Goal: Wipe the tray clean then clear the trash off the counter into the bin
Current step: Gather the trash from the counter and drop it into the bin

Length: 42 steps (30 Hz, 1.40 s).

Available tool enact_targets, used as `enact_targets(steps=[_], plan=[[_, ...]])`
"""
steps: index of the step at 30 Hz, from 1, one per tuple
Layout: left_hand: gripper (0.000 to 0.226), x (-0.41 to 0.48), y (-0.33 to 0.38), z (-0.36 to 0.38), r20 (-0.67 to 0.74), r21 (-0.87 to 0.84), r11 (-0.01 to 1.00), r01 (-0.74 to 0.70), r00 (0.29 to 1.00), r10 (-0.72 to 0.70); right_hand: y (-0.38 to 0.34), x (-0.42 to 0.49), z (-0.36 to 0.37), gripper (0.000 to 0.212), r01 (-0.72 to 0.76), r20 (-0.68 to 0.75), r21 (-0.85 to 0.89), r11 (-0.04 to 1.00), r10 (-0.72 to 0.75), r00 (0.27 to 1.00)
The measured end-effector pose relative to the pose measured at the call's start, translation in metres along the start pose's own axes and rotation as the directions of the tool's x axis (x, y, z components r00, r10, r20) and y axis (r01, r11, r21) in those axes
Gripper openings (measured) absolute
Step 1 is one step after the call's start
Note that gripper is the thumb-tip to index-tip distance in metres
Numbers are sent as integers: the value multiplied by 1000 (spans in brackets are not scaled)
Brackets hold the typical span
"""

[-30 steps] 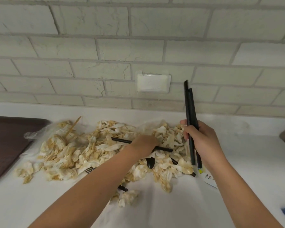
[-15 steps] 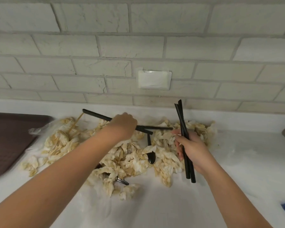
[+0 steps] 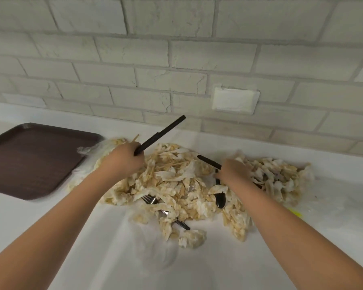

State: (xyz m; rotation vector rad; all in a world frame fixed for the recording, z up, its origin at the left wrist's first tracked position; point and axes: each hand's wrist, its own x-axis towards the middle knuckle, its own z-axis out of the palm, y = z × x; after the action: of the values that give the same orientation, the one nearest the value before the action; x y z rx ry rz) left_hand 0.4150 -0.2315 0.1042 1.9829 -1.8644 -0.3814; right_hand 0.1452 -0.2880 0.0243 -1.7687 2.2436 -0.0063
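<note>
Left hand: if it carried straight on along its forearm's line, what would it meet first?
Probably the heap of stained paper scraps just beyond the left hand; if it rides above that, which depth leaves unclear, the brick wall.

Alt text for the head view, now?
Left hand grips black sticks and right hand grips another black stick over a pile of stained crumpled napkins on a white counter. A brown tray lies left.

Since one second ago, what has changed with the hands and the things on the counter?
The left hand pulled a black stick out of the napkin pile and raised it at a slant. The right hand lowered its upright sticks onto the pile. The tray, spoon and fork stayed put.
</note>
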Motion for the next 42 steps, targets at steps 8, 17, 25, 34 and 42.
enact_targets(steps=[8, 17, 25, 34, 42], plan=[[13, -28, -18, 17, 295, 201, 958, -205, 945, 141, -3, -8, -1, 46, -47, 166, 106, 993, 28, 986], [36, -41, -41, 53, 376, 246, 917, -313, 903, 207, 18, -34, -25, 23, 120, -57, 555, 823, -107, 993], [30, -33, -39, 40, 340, 260, 918, -299, 918, 203, 4, -66, -52, 12, 446, -369, 583, 679, -268, 890], [39, -33, -41, -3, 260, -192, 979, -65, 959, 114, -8, -88, -53, 33, 404, -299, 726, 557, -274, 914], [16, -57, -31, 3, 153, -379, 925, 36, 988, 24, 3, -124, -22, 21, 335, -211, 757, 560, -276, 938]])
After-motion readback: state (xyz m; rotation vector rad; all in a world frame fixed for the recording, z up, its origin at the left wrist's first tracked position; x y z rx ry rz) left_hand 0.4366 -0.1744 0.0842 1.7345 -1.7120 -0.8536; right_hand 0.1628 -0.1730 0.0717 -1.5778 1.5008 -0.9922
